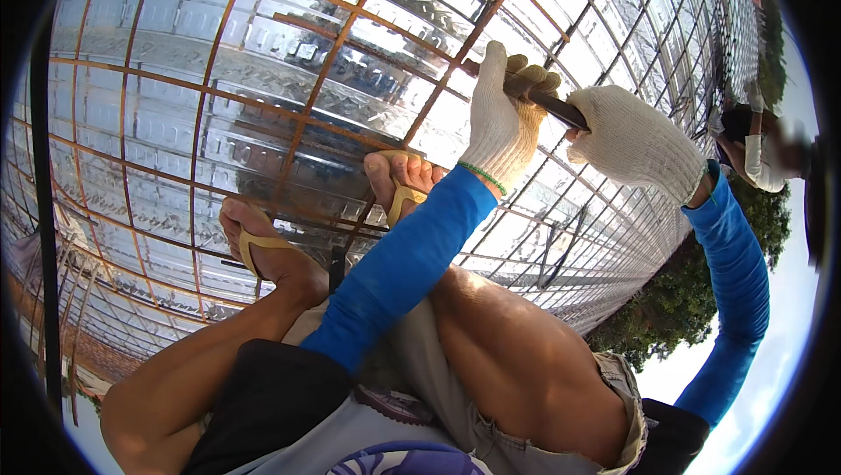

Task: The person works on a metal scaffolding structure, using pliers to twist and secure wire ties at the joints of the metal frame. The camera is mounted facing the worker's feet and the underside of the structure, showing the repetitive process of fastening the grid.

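Both my hands wear off-white knit gloves, with blue sleeves on the forearms. My left hand [506,112] is closed round a dark metal bar-like tool [561,110], its thumb pointing up along a rusty rebar. My right hand [635,138] is closed on the other end of this tool, just to the right. Its exact kind cannot be made out, since the gloves cover both ends. Directly under the hands runs the grid of rusty reinforcing bars [203,88], close to the left glove.
Shiny metal decking sheets [166,20] lie beneath the grid. My feet, in yellow flip-flops [254,243], stand on the bars. Another person [760,147] is at the far right. Trees [674,300] and sky show beyond the deck's edge. A dark upright pole [44,212] stands at left.
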